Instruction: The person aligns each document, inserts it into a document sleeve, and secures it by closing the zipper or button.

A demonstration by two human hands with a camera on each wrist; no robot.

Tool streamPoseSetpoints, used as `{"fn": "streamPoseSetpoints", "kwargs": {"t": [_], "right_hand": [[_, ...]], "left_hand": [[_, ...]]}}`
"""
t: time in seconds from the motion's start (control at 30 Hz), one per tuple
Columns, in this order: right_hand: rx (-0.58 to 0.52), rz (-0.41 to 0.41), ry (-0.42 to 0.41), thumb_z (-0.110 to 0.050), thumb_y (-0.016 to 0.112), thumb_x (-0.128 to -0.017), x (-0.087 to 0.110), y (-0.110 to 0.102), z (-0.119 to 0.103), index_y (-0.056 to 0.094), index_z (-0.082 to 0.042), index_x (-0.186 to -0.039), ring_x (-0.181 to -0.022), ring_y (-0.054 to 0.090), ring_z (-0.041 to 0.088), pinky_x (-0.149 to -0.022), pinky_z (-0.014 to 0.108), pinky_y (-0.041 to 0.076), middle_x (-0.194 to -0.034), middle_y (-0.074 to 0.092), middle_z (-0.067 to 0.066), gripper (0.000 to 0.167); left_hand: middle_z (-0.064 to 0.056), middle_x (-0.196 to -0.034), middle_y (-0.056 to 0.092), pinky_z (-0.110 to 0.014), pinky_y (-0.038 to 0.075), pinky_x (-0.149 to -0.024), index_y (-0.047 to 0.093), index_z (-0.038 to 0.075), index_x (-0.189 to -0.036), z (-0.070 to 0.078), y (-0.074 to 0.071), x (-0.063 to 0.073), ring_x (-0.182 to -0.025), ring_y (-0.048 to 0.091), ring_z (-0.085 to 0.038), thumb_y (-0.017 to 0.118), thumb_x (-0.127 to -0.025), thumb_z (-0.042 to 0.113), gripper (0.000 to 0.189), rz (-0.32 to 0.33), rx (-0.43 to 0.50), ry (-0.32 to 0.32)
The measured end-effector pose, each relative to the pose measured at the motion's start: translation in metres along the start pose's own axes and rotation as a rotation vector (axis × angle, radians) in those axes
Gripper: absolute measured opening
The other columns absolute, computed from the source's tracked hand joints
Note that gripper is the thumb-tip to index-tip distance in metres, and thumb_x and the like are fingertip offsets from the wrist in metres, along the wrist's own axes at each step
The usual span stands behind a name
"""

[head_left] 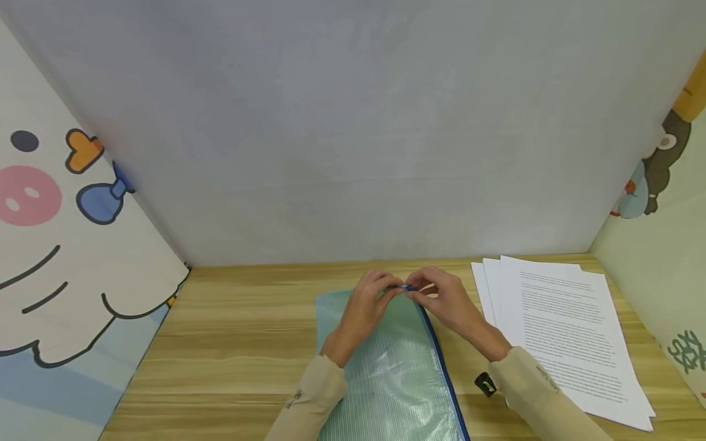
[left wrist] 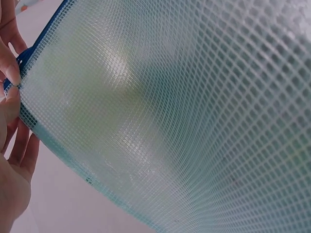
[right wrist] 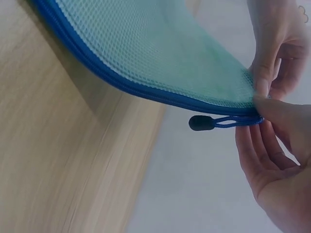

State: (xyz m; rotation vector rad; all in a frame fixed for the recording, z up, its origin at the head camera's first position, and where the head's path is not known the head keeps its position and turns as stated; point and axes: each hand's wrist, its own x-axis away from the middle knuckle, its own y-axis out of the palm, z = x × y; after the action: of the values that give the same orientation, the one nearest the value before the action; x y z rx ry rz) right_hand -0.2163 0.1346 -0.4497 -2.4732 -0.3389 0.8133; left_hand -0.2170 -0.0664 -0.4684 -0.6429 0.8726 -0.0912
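Note:
A pale green mesh zipper pouch [head_left: 386, 373] lies along the table, its far end lifted between both hands. Down its right side runs a dark blue zipper [right wrist: 131, 87]. My left hand [head_left: 361, 309] pinches the pouch's far edge near the zipper corner. Right beside it, my right hand [head_left: 449, 300] pinches the zipper end at that corner, thumb on top. A blue cord pull with a black tip [right wrist: 201, 123] sticks out from under the right fingers. The slider itself is hidden by the fingers in the right wrist view.
Several printed sheets [head_left: 573, 343] lie overlapping at the right of the wooden table [head_left: 220, 343]. A small black item [head_left: 485, 384] shows by the right sleeve. A pale wall [head_left: 375, 153] stands behind the table, with cartoon-printed panels at both sides.

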Motion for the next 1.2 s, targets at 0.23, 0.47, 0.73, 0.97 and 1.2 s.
{"fn": "streamPoseSetpoints", "kwargs": {"t": [0.23, 0.47, 0.73, 0.97, 1.2], "right_hand": [[-0.021, -0.041, 0.059, 0.001, 0.077, -0.09, 0.001, -0.007, -0.003, 0.071, -0.005, -0.104, -0.087, 0.073, 0.022, -0.073, 0.032, 0.061, -0.098, 0.073, 0.005, 0.016], [0.01, -0.024, 0.068, -0.001, 0.077, -0.09, 0.003, -0.011, -0.007, 0.073, -0.006, -0.101, -0.085, 0.072, 0.019, -0.072, 0.027, 0.061, -0.095, 0.074, 0.003, 0.013], [-0.054, -0.009, 0.122, -0.003, 0.074, -0.093, 0.006, -0.012, -0.007, 0.075, -0.006, -0.103, -0.087, 0.073, 0.021, -0.074, 0.028, 0.061, -0.097, 0.075, 0.005, 0.01], [-0.086, -0.004, 0.168, -0.004, 0.074, -0.093, 0.007, -0.015, -0.007, 0.077, -0.005, -0.103, -0.088, 0.074, 0.021, -0.076, 0.027, 0.061, -0.098, 0.076, 0.007, 0.01], [-0.141, 0.001, 0.189, -0.003, 0.074, -0.093, 0.01, -0.016, -0.004, 0.078, -0.001, -0.103, -0.083, 0.074, 0.019, -0.074, 0.026, 0.061, -0.098, 0.076, 0.011, 0.011]], "left_hand": [[-0.005, -0.096, 0.07, -0.029, 0.052, -0.078, 0.077, 0.005, -0.099, -0.001, -0.002, -0.001, -0.089, 0.063, -0.021, 0.078, -0.087, 0.005, 0.011, 0.006, 0.017, 0.013], [-0.005, -0.094, 0.069, -0.029, 0.052, -0.076, 0.078, 0.003, -0.099, -0.001, -0.005, -0.001, -0.086, 0.062, -0.021, 0.078, -0.087, 0.003, 0.012, 0.002, 0.029, 0.029], [-0.006, -0.094, 0.069, -0.028, 0.053, -0.075, 0.078, 0.003, -0.1, -0.003, -0.005, 0.0, -0.086, 0.063, -0.021, 0.078, -0.088, 0.003, 0.012, 0.001, 0.047, 0.021], [-0.005, -0.094, 0.07, -0.028, 0.053, -0.074, 0.079, 0.004, -0.1, -0.005, -0.004, 0.001, -0.086, 0.063, -0.02, 0.077, -0.088, 0.003, 0.012, -0.004, 0.068, 0.008], [-0.006, -0.092, 0.07, -0.028, 0.054, -0.073, 0.08, 0.003, -0.098, -0.006, -0.003, 0.0, -0.084, 0.065, -0.02, 0.078, -0.088, 0.002, 0.011, -0.004, 0.094, -0.002]]}}
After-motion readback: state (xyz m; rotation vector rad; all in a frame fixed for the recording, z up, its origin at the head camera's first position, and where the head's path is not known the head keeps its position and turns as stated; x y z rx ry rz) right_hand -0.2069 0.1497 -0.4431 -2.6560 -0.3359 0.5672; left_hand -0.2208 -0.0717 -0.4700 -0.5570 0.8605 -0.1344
